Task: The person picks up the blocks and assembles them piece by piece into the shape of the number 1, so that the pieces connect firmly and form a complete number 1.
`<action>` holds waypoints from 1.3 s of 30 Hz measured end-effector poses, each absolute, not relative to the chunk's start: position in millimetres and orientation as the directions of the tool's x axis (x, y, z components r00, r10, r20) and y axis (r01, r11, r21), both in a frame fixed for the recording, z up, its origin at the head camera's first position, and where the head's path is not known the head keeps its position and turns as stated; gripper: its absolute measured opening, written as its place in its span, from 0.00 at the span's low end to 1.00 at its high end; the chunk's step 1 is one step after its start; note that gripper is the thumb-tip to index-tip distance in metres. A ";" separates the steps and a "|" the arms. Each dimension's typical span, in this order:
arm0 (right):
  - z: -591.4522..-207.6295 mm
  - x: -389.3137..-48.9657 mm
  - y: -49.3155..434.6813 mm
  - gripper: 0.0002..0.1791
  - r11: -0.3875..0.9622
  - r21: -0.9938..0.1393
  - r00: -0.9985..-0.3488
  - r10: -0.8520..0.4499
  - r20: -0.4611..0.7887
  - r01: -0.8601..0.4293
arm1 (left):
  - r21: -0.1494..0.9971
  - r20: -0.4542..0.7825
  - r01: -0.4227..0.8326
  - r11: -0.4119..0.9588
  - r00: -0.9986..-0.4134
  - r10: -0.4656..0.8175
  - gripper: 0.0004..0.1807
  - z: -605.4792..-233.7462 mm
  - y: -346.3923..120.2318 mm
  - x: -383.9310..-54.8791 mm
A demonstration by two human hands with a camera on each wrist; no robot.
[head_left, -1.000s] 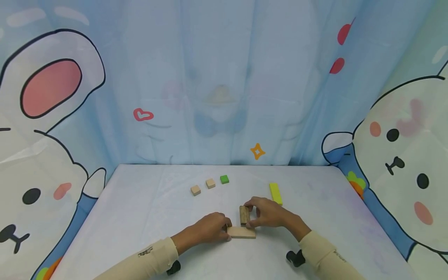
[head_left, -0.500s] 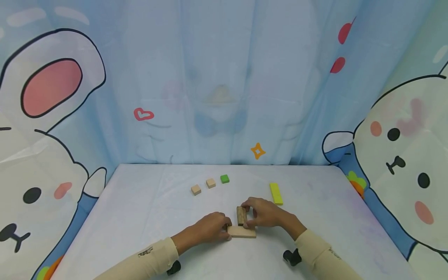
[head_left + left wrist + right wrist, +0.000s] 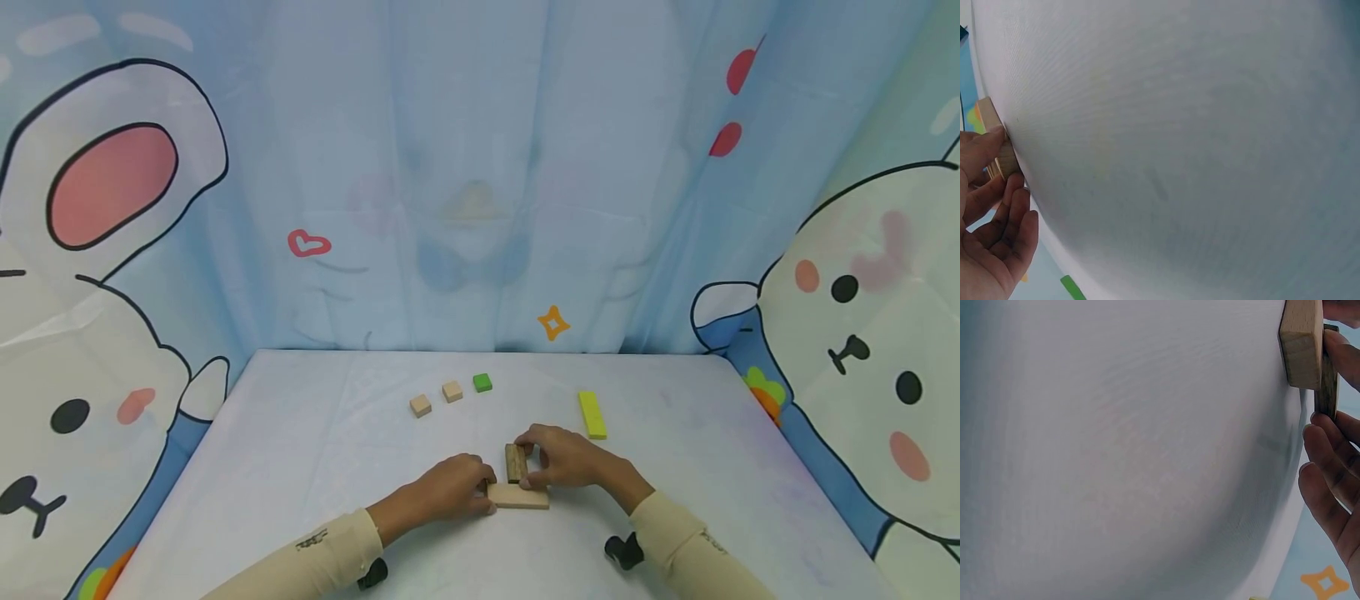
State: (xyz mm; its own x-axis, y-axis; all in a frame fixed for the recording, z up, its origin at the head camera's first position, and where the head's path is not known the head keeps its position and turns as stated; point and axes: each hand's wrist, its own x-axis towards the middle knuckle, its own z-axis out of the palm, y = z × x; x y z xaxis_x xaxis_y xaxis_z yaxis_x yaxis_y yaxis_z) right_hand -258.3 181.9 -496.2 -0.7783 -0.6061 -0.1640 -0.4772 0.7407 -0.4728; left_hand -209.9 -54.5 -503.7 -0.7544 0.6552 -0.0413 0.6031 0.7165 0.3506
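A light wooden block [image 3: 519, 497] lies crosswise on the white table, its left end pinched by the left hand [image 3: 450, 487]. In the left wrist view, the thumb and a finger are at the end of that block [image 3: 1009, 160], the other fingers loosely bent. The right hand [image 3: 570, 457] grips a darker brown wooden block [image 3: 515, 463] between thumb and fingers. This block is lengthwise just beyond the light one, its near end at the light block's far edge. In the right wrist view, the light block [image 3: 1301, 353] partly covers the dark block [image 3: 1327, 387].
Two small natural wood cubes [image 3: 421, 406] [image 3: 452, 392] and a green block [image 3: 482, 382] lie farther back on the table [image 3: 322, 450]. A yellow block [image 3: 592, 415] lies beyond the right hand. A printed curtain [image 3: 480, 125] hangs behind the table.
The right hand has shifted slightly left with the dark block, along the far side of the light block. The left hand and light block have stayed nearly still.
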 end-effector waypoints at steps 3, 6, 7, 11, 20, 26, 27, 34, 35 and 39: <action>-497.3 -259.3 181.9 0.34 0.737 -0.475 -0.776 -0.610 -0.160 -0.481 | 0.352 -0.049 0.599 0.719 -0.755 0.653 0.18 -502.4 -53.7 -209.8; -499.1 -260.2 181.2 0.34 0.736 -0.472 -0.775 -0.612 -0.157 -0.485 | 0.351 -0.048 0.602 0.717 -0.754 0.655 0.18 -501.9 -53.7 -209.5; -499.5 -260.3 181.1 0.34 0.735 -0.471 -0.775 -0.613 -0.156 -0.487 | 0.350 -0.048 0.603 0.717 -0.753 0.656 0.18 -502.2 -53.8 -209.4; -501.0 -260.8 181.4 0.34 0.730 -0.470 -0.770 -0.620 -0.152 -0.496 | 0.340 -0.044 0.608 0.717 -0.751 0.659 0.19 -502.5 -54.1 -209.6; -501.4 -262.1 182.2 0.34 0.721 -0.474 -0.760 -0.632 -0.151 -0.506 | 0.360 -0.041 0.620 0.697 -0.736 0.676 0.18 -502.6 -54.8 -211.4; -503.1 -263.0 182.9 0.34 0.727 -0.471 -0.762 -0.627 -0.161 -0.499 | 0.359 -0.036 0.626 0.693 -0.732 0.680 0.18 -503.9 -54.8 -212.6; -503.3 -263.2 182.9 0.34 0.728 -0.471 -0.762 -0.627 -0.163 -0.498 | 0.358 -0.035 0.627 0.692 -0.732 0.681 0.18 -504.1 -54.8 -212.7; -504.8 -265.6 182.7 0.34 0.728 -0.475 -0.757 -0.629 -0.177 -0.494 | 0.367 -0.038 0.626 0.688 -0.729 0.683 0.18 -504.6 -54.7 -213.6; -505.0 -265.9 182.7 0.34 0.729 -0.476 -0.757 -0.629 -0.179 -0.493 | 0.368 -0.040 0.625 0.689 -0.730 0.683 0.18 -504.3 -54.6 -213.7; -505.1 -266.7 182.8 0.34 0.729 -0.485 -0.757 -0.626 -0.188 -0.483 | 0.374 -0.045 0.619 0.691 -0.732 0.680 0.18 -503.1 -54.5 -214.0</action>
State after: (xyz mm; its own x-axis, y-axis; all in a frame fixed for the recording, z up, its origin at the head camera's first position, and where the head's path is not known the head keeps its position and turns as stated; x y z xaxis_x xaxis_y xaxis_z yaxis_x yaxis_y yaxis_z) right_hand -266.7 182.8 -505.1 -0.7565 -0.6263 -0.1882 -0.4831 0.7292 -0.4847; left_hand -214.0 -54.5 -503.1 -0.7316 0.6803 -0.0451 0.6192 0.6907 0.3737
